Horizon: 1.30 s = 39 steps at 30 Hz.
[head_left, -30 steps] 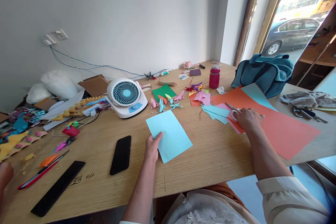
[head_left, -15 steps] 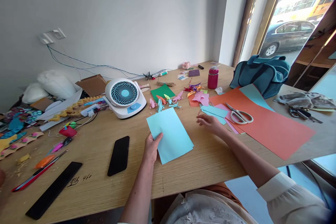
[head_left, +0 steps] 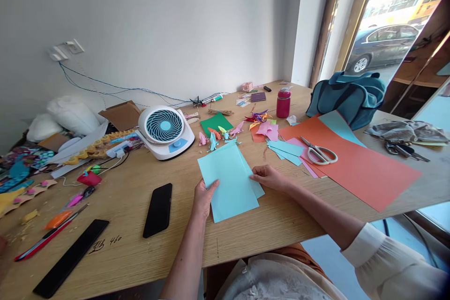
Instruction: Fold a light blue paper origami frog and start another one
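Two light-blue sheets of paper are held over the near part of the wooden table, fanned slightly apart. My left hand [head_left: 206, 197] grips the front sheet [head_left: 230, 187] at its left edge, thumb on top and fingers beneath. At the right, my right hand [head_left: 269, 178] pinches the edge of the rear sheet [head_left: 248, 168], which shows as a strip behind the front one. Past the papers' far edge lie small folded paper pieces [head_left: 213, 140] in blue, orange and pink, beside a green sheet [head_left: 217, 123].
A white fan [head_left: 165, 131] stands at the back left, with a black phone [head_left: 158, 210] nearer. White-handled scissors [head_left: 319, 155] rest on a large orange sheet [head_left: 372, 168] at right. Behind are a pink bottle [head_left: 283, 103] and a teal bag [head_left: 346, 98].
My right hand has moved left and down to the papers and now pinches the rear sheet. That sheet has fanned out to the right; my left hand keeps its grip.
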{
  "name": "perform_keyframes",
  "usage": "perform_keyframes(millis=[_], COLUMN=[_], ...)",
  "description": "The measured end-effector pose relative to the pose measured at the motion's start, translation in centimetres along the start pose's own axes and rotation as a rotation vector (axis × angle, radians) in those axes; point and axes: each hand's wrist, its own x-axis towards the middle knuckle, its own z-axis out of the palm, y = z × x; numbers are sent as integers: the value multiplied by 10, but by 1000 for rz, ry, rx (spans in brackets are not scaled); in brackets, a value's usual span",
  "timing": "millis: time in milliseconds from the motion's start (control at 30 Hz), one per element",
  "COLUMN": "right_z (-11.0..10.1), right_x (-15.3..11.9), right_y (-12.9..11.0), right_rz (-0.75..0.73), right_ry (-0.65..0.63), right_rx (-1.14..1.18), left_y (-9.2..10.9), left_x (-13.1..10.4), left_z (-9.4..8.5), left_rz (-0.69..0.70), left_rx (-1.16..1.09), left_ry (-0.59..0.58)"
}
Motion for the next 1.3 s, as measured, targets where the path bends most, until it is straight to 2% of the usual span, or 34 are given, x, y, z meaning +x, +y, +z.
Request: perform_keyframes(millis=[200,467,633,967,1067,1200,1300], right_z=[-2,-17,-41,-116,-126,-127,-125], right_x=[1,2,0,-23,-27,-30,-33], right_y=[0,7,13,42,47,45,38], right_rz=[42,98,147,369,424,469,414], right_ry=[147,358,520,973,1020,1087,1171], right_rx=[-83,-137,-122,-260,-344,-458,-532], left_y=[-4,-9,-7,-6,-6,-6,-7], left_x=[3,10,11,11,11,11,11], left_z=[-2,-9,-10,-9,-9,-10,-10], left_rz=[-17,-22,-28,-30,-35,-39,-40], left_rx=[15,-14,-31,-48,-54,-59,-71], left_ry=[24,101,127,139,139,141,142])
